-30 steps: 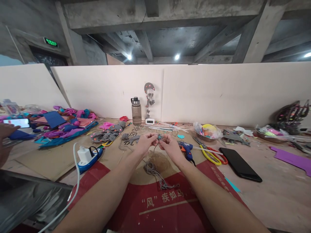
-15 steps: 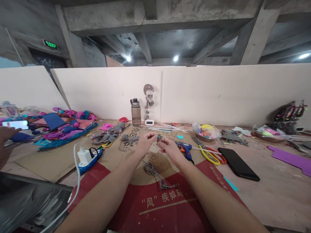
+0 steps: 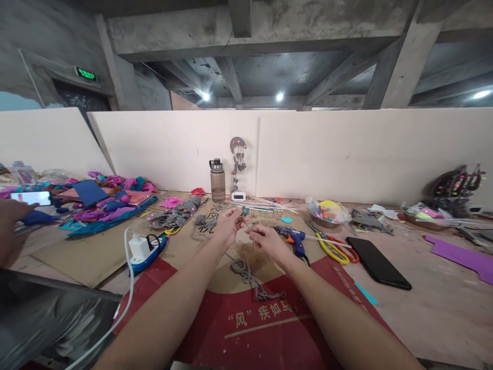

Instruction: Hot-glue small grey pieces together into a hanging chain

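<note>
Over the cardboard sheet [image 3: 215, 329], my left hand [image 3: 230, 226] pinches a small grey-and-teal piece [image 3: 245, 210], too small to make out fully. Just to the right and slightly lower, my right hand [image 3: 266, 241] is closed in a pinch on a strand of grey yarn that appears to run up toward the left hand. Loose grey yarn [image 3: 246, 275] lies tangled on the cardboard below both hands. A blue glue gun [image 3: 296, 239] rests to the right of my right hand, beside scissors with yellow and red handles [image 3: 334, 251].
A black phone [image 3: 379, 262] lies at the right. At the left sit a power strip with a white plug [image 3: 139, 247], grey felt pieces [image 3: 169, 216] and colourful cloth [image 3: 111, 205]. A bottle [image 3: 217, 182] stands behind. Another person's hand [image 3: 15, 226] holds a phone at far left.
My hands have drawn apart: the left holds the small piece up a little to the left, while the right has moved slightly down with the yarn strand. The view has shifted slightly.
</note>
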Available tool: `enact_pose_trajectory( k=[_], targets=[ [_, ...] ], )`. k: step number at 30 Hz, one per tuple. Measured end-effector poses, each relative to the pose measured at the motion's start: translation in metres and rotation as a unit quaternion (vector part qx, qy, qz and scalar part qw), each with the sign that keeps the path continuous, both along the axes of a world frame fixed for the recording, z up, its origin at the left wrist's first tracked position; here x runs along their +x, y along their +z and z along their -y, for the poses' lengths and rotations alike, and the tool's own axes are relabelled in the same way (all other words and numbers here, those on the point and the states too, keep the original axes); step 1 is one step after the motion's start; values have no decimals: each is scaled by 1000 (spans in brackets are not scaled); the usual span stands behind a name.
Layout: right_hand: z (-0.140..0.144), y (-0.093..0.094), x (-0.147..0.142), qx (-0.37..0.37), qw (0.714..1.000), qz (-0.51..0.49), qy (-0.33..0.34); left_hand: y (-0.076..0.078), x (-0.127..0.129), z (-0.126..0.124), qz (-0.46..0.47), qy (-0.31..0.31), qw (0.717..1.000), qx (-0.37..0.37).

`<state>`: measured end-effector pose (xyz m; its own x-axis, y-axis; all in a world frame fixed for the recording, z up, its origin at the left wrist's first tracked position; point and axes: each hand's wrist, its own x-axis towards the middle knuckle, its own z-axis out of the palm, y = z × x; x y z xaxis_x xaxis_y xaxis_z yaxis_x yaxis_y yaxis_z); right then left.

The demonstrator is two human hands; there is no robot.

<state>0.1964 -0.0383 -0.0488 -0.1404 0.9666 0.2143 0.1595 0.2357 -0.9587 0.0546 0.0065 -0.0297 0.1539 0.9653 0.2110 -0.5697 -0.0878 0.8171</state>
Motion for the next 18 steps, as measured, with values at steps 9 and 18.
enact_pose_trajectory(
  k=[9, 18],
  targets=[
    [-2, 8, 7, 77, 993, -49, -77, -8, -6, -16, 18, 79, 996, -23],
    [-3, 32, 55, 132, 945, 197, -227, -1, -10, -13, 16, 83, 996, -32]
  ],
)
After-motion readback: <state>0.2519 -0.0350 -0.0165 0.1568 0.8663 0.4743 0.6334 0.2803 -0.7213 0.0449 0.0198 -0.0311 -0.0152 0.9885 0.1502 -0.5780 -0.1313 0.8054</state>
